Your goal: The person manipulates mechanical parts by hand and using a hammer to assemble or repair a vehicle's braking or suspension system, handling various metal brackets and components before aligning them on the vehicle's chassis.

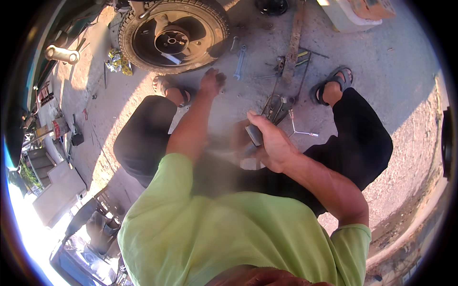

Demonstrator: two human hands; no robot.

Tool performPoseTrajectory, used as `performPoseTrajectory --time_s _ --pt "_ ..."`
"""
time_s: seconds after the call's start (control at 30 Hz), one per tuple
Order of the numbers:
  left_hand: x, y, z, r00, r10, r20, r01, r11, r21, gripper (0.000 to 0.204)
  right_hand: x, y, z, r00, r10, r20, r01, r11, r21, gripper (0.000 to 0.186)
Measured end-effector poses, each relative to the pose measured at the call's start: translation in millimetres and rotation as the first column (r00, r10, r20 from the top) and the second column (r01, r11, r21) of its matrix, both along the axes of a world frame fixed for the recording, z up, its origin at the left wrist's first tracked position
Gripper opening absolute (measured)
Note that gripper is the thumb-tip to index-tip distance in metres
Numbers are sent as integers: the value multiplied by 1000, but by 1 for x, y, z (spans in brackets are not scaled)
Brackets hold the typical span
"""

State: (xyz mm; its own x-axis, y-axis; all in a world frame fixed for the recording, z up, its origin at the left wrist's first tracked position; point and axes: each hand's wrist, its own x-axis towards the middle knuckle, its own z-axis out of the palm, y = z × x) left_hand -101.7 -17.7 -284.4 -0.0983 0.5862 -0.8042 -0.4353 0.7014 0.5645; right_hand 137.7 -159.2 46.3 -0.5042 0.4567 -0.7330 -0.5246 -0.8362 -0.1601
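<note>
My right hand [276,144] is closed around a dark, block-like piece [254,135] with a pale edge, held in front of my lap; its exact kind does not show. The thumb lies along its top, and the lower fingers are mostly hidden. My left hand [213,82] reaches down to the ground beside a wheel with a knobbly tyre [125,42]. Its darkened fingers look bent and a little apart, with nothing visible in them. To its right lies a double-ended wrench [240,62]. A small pale piece [171,58] rests in the wheel near its hub [171,42].
Between my feet lie a rusty metal bar [292,45], pliers with yellow-green handles [302,58] and a three-armed wrench [303,133]. A pale container [348,18] stands at the far right. Crumpled yellow packaging [120,62] and a tin [59,128] are on the left.
</note>
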Motion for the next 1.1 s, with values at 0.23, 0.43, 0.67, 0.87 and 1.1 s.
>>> performPoseTrajectory --time_s 0.23,0.43,0.67,0.87,1.1 --pt "4 42 -83 897 419 141 -398 904 -156 13 37 -5 5 996 -21 -83 13 996 -88 50" --pt "21 61 -106 821 562 97 -550 825 -130 7 58 -6 -1 993 -36 -109 28 997 -70 51" --pt "41 62 -107 963 247 -112 -255 965 -63 3 65 -3 0 998 2 -66 -4 1000 -29 52" --pt "70 69 -96 961 207 -185 -216 976 -35 29 64 -6 -3 993 -74 -96 69 996 -53 57" --pt "93 71 -84 898 160 -409 -190 981 -32 13 79 14 -17 950 -305 -67 299 950 -87 61"
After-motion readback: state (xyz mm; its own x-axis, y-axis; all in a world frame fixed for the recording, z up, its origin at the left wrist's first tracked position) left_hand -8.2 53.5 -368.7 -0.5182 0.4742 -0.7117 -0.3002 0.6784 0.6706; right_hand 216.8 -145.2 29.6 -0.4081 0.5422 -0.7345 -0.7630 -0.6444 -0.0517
